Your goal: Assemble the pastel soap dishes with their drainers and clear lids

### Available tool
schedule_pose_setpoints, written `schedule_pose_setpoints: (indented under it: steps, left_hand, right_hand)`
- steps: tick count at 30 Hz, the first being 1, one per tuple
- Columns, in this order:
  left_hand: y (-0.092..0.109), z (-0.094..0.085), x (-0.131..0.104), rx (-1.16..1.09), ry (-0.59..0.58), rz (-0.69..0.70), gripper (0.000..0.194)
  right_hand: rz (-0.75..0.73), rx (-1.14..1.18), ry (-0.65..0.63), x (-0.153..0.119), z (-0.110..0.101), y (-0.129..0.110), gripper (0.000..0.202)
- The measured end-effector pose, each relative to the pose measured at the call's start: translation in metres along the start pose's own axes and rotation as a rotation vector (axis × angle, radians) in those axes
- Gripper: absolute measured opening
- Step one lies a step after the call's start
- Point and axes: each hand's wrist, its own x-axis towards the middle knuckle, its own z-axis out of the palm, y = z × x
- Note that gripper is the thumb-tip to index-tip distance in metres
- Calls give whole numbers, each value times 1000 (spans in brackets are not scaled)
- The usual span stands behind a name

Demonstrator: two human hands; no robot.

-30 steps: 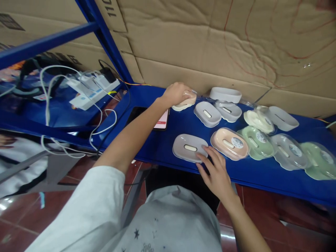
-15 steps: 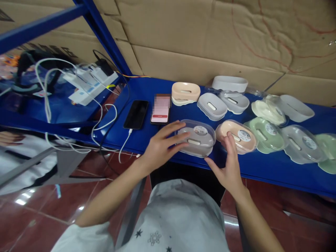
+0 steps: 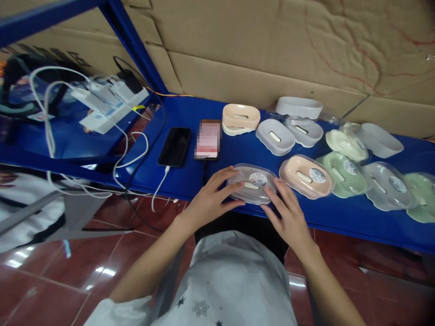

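Note:
A grey soap dish (image 3: 253, 194) under a clear lid with a round white label lies at the front edge of the blue shelf, between my hands. My left hand (image 3: 212, 194) holds its left end, fingers over the lid and thumb along the near side. Around the right end is my right hand (image 3: 287, 213), fingertips on the lid and thumb at the near edge. Just right of it sits a peach lidded soap dish (image 3: 297, 175), apart from my fingers. A green lidded dish (image 3: 335, 174) and another grey one (image 3: 377, 183) continue that row.
Behind stand a stacked peach dish (image 3: 238, 111), an uncovered grey dish (image 3: 267, 129) and a cream dish (image 3: 343, 142). Two phones lie left, a black phone (image 3: 175, 147) with a white cable. A power strip (image 3: 102, 117) trails cords. Cardboard (image 3: 238, 45) backs the shelf (image 3: 356, 222).
My right hand has moved left, from beside the peach dish onto the right end of the grey dish. My left hand stays at the left end. The view has shifted slightly.

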Motion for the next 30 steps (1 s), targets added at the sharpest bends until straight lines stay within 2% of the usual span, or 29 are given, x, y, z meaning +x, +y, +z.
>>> schedule_pose_setpoints:
  steps: [13, 23, 30]
  left_hand:
    - [5, 6, -3, 133, 49, 59, 46]
    - [5, 6, -8, 219, 92, 93, 54]
    - [7, 8, -11, 240, 117, 94, 49]
  right_hand:
    - [-47, -110, 43, -4, 2, -5, 83]
    - [-33, -155, -1, 2, 1, -7, 81]
    - [-32, -152, -16, -1, 3, -6, 82]
